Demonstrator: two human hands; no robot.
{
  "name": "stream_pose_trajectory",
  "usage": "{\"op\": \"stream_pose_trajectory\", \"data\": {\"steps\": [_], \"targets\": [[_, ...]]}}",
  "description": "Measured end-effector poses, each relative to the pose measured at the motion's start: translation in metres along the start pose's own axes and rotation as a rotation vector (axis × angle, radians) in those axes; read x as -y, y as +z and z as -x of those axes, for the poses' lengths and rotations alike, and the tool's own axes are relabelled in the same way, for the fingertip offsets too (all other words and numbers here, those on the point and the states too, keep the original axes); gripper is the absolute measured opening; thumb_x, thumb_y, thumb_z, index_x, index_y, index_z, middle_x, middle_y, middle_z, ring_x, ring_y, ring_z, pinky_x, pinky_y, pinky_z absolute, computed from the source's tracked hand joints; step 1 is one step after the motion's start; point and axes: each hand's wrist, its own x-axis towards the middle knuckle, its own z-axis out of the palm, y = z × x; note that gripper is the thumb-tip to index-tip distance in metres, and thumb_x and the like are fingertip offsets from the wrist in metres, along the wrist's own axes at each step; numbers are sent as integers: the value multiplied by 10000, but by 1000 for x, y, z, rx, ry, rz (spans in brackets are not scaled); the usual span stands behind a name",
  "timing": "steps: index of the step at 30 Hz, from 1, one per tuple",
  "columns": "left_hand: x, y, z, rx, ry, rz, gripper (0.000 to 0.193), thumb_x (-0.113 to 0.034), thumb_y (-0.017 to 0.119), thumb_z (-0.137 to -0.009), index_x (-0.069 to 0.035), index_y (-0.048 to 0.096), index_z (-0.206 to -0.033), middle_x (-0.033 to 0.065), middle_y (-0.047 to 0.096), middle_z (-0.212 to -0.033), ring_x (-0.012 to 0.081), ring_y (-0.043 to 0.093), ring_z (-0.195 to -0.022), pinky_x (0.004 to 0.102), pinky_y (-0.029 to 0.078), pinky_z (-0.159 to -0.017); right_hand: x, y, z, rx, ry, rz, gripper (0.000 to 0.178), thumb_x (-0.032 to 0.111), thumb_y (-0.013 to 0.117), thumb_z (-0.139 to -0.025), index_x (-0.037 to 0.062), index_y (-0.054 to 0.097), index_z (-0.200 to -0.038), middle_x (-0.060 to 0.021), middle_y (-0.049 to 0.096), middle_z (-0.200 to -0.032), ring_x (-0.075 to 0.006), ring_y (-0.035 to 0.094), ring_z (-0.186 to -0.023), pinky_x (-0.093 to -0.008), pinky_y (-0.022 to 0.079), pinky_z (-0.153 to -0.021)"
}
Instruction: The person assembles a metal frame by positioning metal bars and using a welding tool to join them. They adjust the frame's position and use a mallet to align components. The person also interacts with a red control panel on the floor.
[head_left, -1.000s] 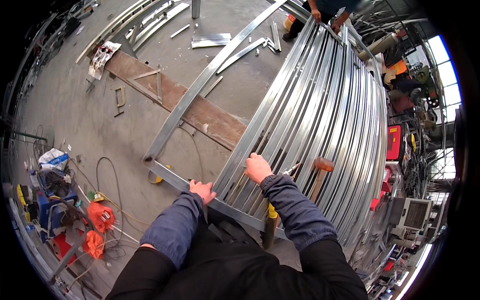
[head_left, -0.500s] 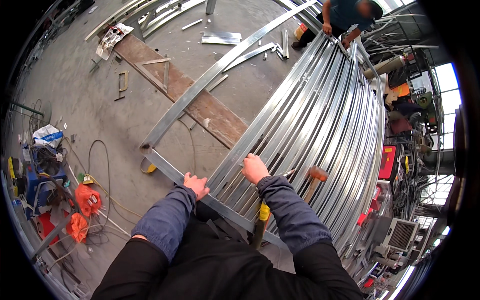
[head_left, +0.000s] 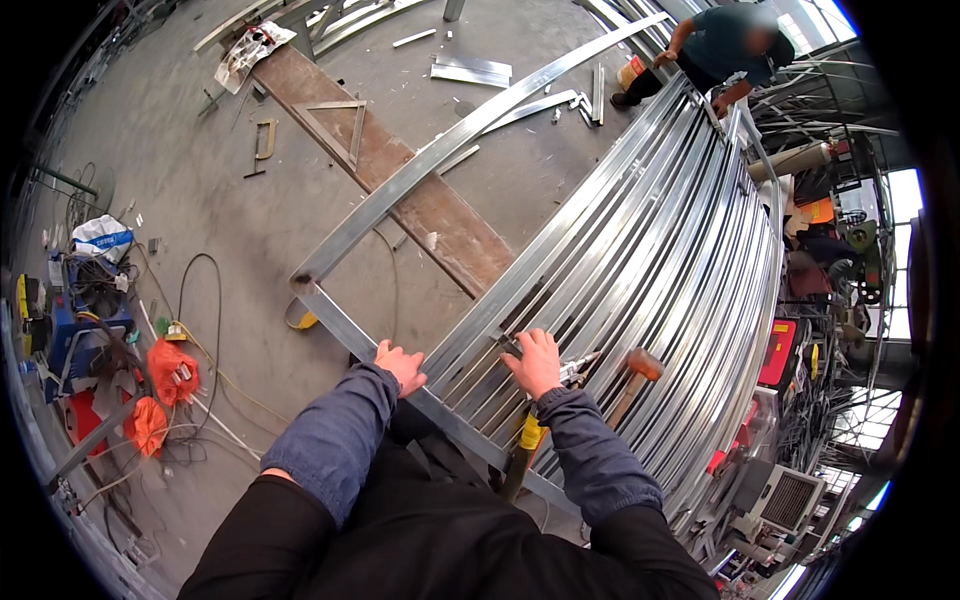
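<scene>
My left hand (head_left: pixel 400 367) rests on the near galvanized steel frame bar (head_left: pixel 345 325), its fingers reaching over the edge. My right hand (head_left: pixel 535 362) is above the row of parallel steel tubes (head_left: pixel 640 250), thumb and forefinger closed around something small and greyish that I cannot make out. Partly behind my right wrist lies a silver pointed tool (head_left: pixel 575 370). To its right, a mallet (head_left: pixel 643 366) with a brown head and wooden handle lies on the tubes. Below my right hand a yellow-banded dark handle (head_left: pixel 528 435) sticks up by the frame.
Across the tubes a co-worker (head_left: pixel 730 45) bends with both hands at the far end. A rusty steel beam (head_left: pixel 450 230) carries a triangular square (head_left: pixel 357 135). A clamp (head_left: pixel 263 140), cables and orange bags (head_left: pixel 172 370) lie on the floor at left. Red cases (head_left: pixel 780 350) line the right.
The view has shifted, so most things sit further right in the picture. My right hand has moved a little right and nearer me over the tubes. The left stays on the bar.
</scene>
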Motion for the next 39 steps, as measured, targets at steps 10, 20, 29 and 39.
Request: {"op": "stream_pose_trajectory", "data": {"steps": [10,20,29,39], "targets": [[-1,-6,1,42,-4,-23,536,-494,537,-993,-118,624,-1366,178,771,-1122,377,664,-1211,612,272,-1184,-11,35,13,-147,-11,-42,218,249,779,-904,104,698,-1045,-88,646,-1003,-332,618,-988,-463,494,-871],[-7,-10,-3,56,-38,-82,577,-517,570,-972,-118,641,-1382,184,768,-1205,375,669,-1229,582,293,-1179,-10,40,14,-199,74,46,190,298,757,-928,132,727,-1015,-59,663,-952,-314,642,-950,-458,488,-839],[-8,-8,-4,78,-42,-74,595,-560,574,-968,-148,644,-1393,170,766,-1225,369,660,-1249,573,270,-1196,17,24,140,-453,569,-92,794,339,829,-874,89,484,-1544,-169,508,-1450,-408,475,-1359,-545,361,-1163],[-3,-7,-5,119,-64,-87,629,-550,548,-969,-126,617,-1428,175,754,-1268,364,642,-1294,575,258,-1212,3,61,171,-173,758,-11,933,404,798,-899,90,357,-1659,-133,618,-1240,-346,580,-1166,-532,417,-1026]]}}
